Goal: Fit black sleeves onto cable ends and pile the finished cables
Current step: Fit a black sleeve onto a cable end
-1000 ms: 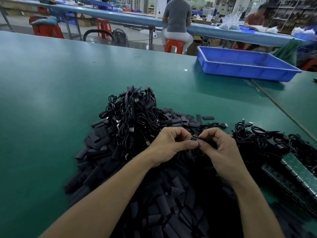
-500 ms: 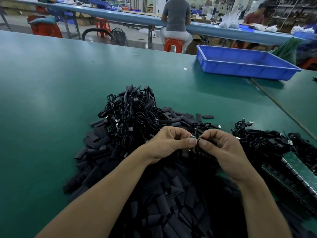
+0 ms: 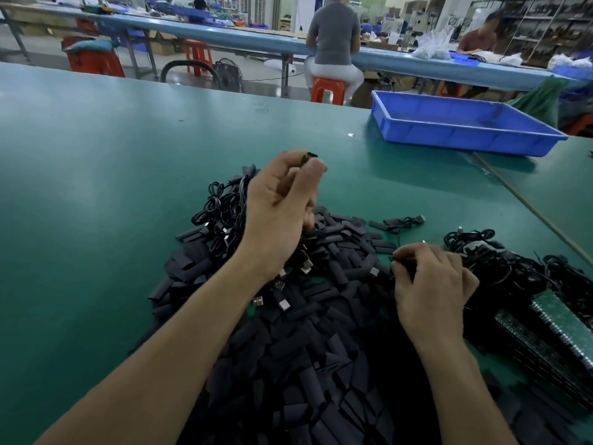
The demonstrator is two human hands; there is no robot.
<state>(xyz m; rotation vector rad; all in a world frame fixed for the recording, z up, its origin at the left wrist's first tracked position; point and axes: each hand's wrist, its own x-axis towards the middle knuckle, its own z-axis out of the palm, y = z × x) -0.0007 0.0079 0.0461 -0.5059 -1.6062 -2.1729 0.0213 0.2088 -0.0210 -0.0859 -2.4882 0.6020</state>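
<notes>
Hands apart: L hand (image 3: 279, 213) up over cable pile (image 3: 224, 216) w/ cable end (image 3: 309, 154), R hand (image 3: 430, 284) down-right on loose cable (image 3: 405, 268).

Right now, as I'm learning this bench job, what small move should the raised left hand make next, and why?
Probably release: the left hand pinches a small black piece above the heap of coiled black cables, and the right hand pinches at the tangle of black cables on the right. I cannot tell whether a cable hangs from the piece.

Black sleeves (image 3: 308, 364) and black cables (image 3: 224, 213) lie on a green table (image 3: 96, 187) near a blue tray (image 3: 462, 123)
</notes>
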